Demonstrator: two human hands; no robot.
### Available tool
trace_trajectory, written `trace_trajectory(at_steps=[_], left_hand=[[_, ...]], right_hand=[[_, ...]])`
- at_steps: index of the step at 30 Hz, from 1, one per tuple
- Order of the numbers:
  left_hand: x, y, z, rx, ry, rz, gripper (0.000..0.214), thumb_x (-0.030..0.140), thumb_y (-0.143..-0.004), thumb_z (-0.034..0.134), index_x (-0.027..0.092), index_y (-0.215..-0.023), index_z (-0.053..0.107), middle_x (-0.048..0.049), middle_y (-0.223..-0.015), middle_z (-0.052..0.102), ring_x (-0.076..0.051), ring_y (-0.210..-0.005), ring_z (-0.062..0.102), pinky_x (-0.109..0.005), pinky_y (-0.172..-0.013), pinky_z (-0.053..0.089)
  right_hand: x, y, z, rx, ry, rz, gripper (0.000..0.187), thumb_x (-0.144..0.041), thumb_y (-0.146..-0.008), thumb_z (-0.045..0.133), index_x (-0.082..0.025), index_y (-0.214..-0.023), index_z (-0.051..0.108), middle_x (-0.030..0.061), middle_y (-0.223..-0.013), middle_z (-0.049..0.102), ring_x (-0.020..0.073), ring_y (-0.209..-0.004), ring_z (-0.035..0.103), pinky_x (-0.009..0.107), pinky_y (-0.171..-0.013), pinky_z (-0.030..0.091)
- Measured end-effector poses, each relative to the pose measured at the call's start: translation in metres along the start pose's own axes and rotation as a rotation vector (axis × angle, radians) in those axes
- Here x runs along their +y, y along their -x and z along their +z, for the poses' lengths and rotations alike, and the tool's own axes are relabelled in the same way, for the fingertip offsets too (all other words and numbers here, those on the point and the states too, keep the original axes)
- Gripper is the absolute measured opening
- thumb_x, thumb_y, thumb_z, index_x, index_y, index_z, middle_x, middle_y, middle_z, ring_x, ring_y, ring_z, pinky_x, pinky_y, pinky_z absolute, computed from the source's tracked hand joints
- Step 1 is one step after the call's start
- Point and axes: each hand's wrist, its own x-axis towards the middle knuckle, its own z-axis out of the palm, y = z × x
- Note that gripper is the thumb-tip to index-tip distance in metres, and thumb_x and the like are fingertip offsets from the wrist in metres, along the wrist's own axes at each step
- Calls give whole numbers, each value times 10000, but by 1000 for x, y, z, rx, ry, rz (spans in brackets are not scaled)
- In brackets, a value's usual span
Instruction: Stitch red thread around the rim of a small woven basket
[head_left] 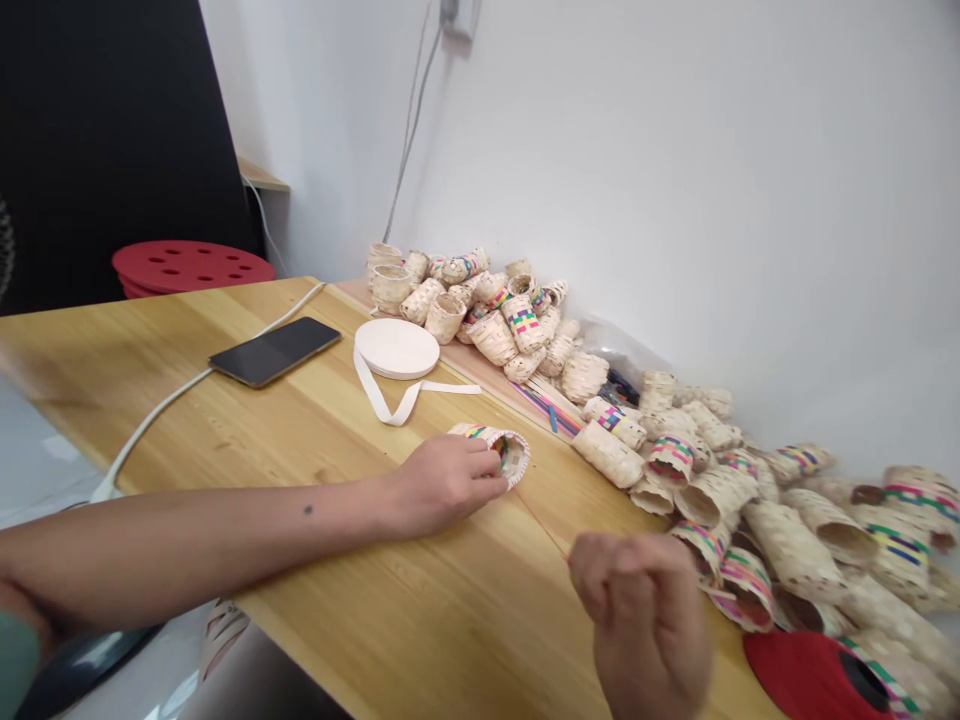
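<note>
Dark phone (275,350) and white cable (161,406) on wooden table (420,620); red stool (193,268) beyond

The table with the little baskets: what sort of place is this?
Probably a craft workspace, perhaps at home: woven baskets lie heaped along the wall, a roll of white ribbon rests nearby, and the left hand holds another basket.

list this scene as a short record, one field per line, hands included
left hand: holds a small woven basket at its white-edged opening
right hand: closed and blurred, at the end of a taut thread running from the basket
surface: wooden table
beyond left hand: white ribbon roll, its loose end trailing on the table
further left: dark-screened phone, white cable
along wall: many more woven baskets, some with coloured bands
behind table: red stool
</note>
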Motion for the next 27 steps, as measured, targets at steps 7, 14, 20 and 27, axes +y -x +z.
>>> trace_trajectory(at_steps=[7, 14, 20, 27], left_hand=[[-7, -5, -9, 32, 384, -206, 223, 198, -930, 472, 150, -861, 678, -63, -804, 650, -131, -742, 590, -224, -657, 435], [-7, -8, -15, -31, 829, -484, 139, 215, -854, 594, 133, -944, 662, -34, -821, 673, -109, -688, 571, -187, -611, 419], [-7, -8, -16, -89, 945, -504, 129, 221, -851, 584, 110, -819, 643, -9, -724, 595, -96, -651, 496, -182, -580, 366], [-7, -10, -18, -107, 920, -428, 115, 193, -859, 582, 110, -833, 657, -27, -768, 629, -109, -719, 541, -198, -665, 392]], right_hand=[[-9, -7, -6, 95, 61, -82, 42, -251, -964, 468, -266, -975, 506, -75, -544, 411, 99, -446, 423, 264, -493, 399], [21, -5, -2, -110, 652, 87, 70, -240, -925, 524, -232, -949, 590, -4, -768, 650, 131, -681, 621, 243, -623, 478], [26, -9, 3, -145, 681, -20, 98, -189, -911, 530, -206, -891, 624, 41, -855, 642, 161, -801, 604, 267, -679, 483], [25, -9, 4, -193, 690, -27, 117, -175, -921, 523, -207, -950, 632, 37, -813, 634, 146, -715, 568, 270, -645, 464]])
